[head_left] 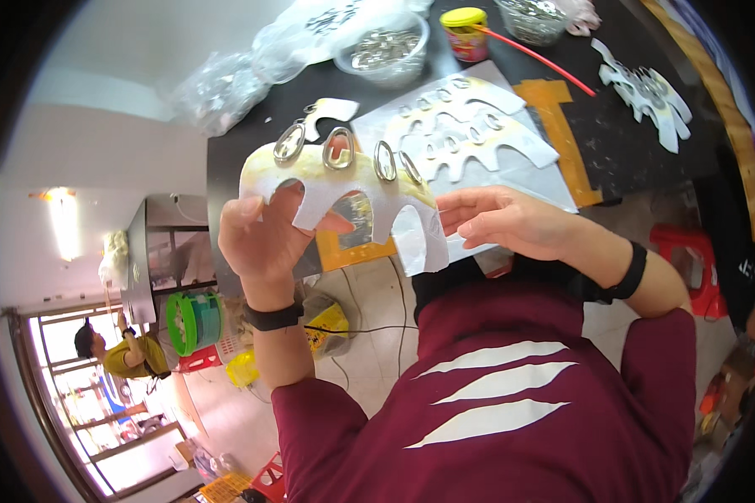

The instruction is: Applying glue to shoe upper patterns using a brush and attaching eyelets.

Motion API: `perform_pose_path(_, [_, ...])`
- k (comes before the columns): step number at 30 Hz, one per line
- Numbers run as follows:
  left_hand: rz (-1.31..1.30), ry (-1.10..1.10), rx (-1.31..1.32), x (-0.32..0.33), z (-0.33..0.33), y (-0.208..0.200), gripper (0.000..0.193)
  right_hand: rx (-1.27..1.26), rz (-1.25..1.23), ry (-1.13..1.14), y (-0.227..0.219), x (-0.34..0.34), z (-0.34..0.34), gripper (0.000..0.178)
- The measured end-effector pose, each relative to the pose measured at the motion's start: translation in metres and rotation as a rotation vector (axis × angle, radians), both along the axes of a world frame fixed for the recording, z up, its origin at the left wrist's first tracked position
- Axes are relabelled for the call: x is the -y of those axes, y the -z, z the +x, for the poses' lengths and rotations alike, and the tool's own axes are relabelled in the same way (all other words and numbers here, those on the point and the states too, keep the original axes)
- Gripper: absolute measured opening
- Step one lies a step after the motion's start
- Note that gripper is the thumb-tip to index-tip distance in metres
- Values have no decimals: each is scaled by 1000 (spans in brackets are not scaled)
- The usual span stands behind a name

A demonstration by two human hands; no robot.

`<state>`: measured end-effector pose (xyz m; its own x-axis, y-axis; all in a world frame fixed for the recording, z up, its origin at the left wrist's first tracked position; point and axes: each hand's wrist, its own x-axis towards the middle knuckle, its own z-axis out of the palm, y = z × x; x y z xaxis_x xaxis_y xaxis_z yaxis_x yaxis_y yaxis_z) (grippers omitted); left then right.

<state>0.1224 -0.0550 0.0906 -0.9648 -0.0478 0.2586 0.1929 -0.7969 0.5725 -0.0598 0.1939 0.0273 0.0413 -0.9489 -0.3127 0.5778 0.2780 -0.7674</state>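
Note:
A white sheet piece with arched cut-outs (319, 189) is raised in front of me, tilted above the table's near edge. Silver oval metal rings (339, 148) stand along its yellowish upper edge. My left hand (264, 243) grips its left end, the thumb near the edge and other fingers partly hidden behind. At the opposite end, my right hand (516, 222) has its fingers stretched out, their tips close to the piece's edge; whether they touch it I cannot tell. Beyond, similar white pieces with rings (486, 142) lie on a pale sheet (545, 189).
On the black table (235, 159) stand a tub of metal parts (386, 50), another tub (535, 21) and a yellow-lidded can (465, 35) beside a red stick (545, 63). More white pieces (646, 92) lie far right. A red stool (692, 268) is at right. Another person (134, 352) is at far left.

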Motion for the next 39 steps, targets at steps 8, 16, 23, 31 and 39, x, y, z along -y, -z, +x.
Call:
perform_pose_path(8, [79, -85, 230, -63, -28, 51, 72, 3, -51, 436, 31, -79, -11, 37])
perform_pose_path(16, [-327, -261, 504, -103, -31, 89, 75, -508, -109, 583, 33, -107, -37, 31])
perform_pose_path(23, [-256, -295, 515, -107, -22, 102, 71, -515, -91, 565, 36, -101, -40, 31])
perform_pose_path(31, [-312, -333, 555, -111, -17, 109, 65, -672, -53, 578, 33, -103, -43, 31])
perform_pose_path(39, [-540, -280, 602, -164, -27, 100, 48, -1061, -5, 572, 20, -108, -81, 34])
